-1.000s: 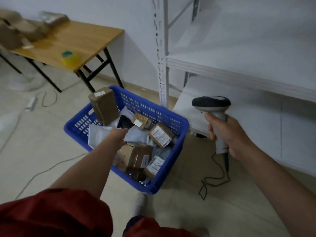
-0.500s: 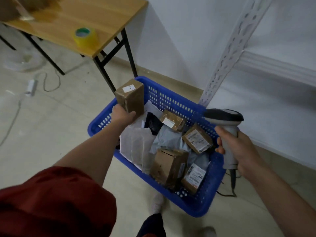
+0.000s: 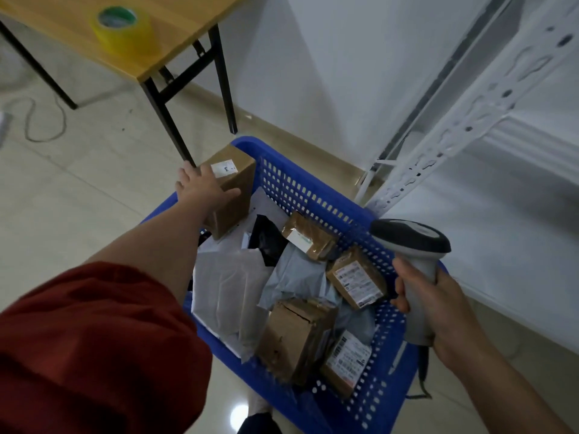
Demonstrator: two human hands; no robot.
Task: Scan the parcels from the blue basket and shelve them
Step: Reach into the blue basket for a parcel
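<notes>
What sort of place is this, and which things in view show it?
Probably a small parcel storeroom: a blue basket of labelled parcels, one brown box gripped by the left hand, a barcode scanner in the right hand, white metal shelving alongside.

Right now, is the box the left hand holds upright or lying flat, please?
Upright, leaning slightly: the box stands on end in the far corner of the basket.

Dim indoor light, floor (image 3: 241,416) glare, soft focus, wide-angle edge distortion
</notes>
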